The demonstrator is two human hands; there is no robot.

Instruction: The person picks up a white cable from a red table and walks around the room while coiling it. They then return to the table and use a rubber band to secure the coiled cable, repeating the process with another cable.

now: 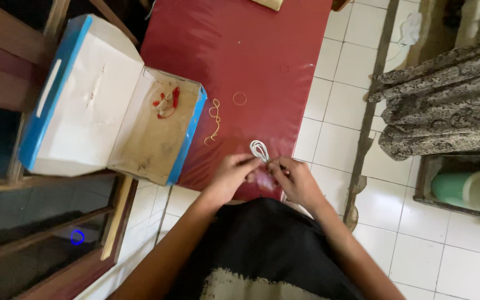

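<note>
Near the red mat's (240, 50) front edge, both hands (262, 175) pinch a white cord loop (259, 150).

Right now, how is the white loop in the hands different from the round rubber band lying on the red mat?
The white loop is long, narrow and several strands thick; the rubber band is one thin yellowish ring. The white loop is pinched between the left hand and right hand; the rubber band lies alone. Both are over the red mat.

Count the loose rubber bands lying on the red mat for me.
2: a round band alone mid-mat, and a twisted yellowish strand of bands beside the open box. Others may hide under the hands.
</note>
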